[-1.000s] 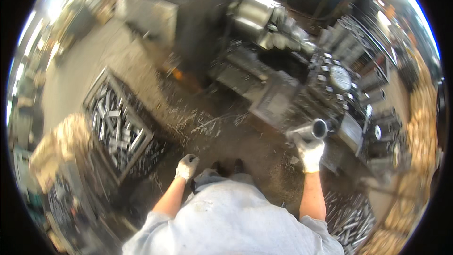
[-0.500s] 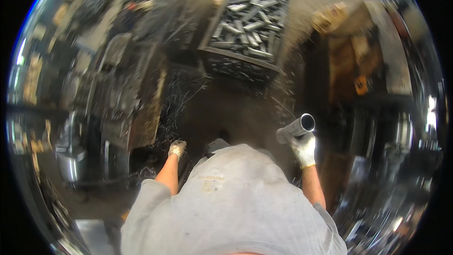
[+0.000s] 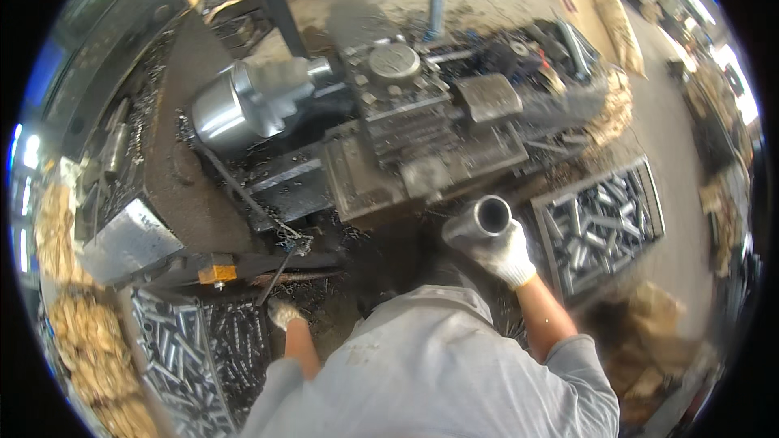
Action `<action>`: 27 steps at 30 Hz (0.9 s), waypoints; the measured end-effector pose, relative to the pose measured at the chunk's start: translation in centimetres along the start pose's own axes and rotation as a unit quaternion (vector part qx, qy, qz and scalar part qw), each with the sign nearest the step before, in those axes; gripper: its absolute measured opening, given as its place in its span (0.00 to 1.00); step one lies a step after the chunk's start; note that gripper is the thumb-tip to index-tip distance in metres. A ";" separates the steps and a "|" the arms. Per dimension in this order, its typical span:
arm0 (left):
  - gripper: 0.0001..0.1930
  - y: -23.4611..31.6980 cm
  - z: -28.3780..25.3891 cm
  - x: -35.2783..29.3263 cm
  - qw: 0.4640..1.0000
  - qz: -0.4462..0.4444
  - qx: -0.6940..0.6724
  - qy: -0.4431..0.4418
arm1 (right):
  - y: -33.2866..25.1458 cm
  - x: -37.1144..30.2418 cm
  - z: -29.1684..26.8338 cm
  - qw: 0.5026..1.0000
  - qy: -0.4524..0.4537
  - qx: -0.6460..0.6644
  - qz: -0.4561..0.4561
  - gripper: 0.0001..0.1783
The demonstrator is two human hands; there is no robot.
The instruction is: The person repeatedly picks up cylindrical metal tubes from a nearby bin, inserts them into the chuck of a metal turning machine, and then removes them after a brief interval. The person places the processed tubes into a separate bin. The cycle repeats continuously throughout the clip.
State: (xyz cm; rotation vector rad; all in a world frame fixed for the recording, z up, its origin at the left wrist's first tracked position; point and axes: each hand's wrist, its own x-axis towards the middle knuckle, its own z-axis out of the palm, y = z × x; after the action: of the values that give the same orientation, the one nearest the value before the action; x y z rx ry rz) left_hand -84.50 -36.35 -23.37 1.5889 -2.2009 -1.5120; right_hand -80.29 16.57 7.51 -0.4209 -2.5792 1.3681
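Note:
A short, thick-walled metal tube [image 3: 471, 223] is in my right hand [image 3: 507, 255], which wears a white knitted glove. The glove is closed round its side, and the tube's open end faces up and to the right. This tube is in front of the lathe carriage [image 3: 365, 182]. My left hand [image 3: 286, 314], gloved too, hangs low on the left, close to a thin metal rod [image 3: 280, 276]. Blur hides its fingers, so I cannot tell whether it touches the rod. Beyond my hands stands a lathe with a shiny chuck [image 3: 235, 109] and a tool post [image 3: 395, 65].
A metal crate [image 3: 554, 255] of short tubes stands at the right. Another bin of tubes [image 3: 170, 341] is at lower left, beside a dark bin of small parts [image 3: 239, 341]. Sacks [image 3: 81, 341] line the left edge. Metal shavings lie about the lathe.
My view has swung left, from the crate to the lathe, so the crate is now at the right. The tube has stayed in my right hand and come nearer the middle.

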 end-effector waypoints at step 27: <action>0.06 8.9 7.4 -9.7 0.930 0.142 -0.337 -0.018 | -13.3 44.6 2.6 0.835 -0.298 -0.113 -0.449 0.16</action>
State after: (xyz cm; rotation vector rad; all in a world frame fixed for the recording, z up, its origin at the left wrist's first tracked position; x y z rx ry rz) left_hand -90.03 -24.16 -16.34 0.9837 -1.5509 -1.9066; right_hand -125.18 22.41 18.67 1.2439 -2.7166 0.8930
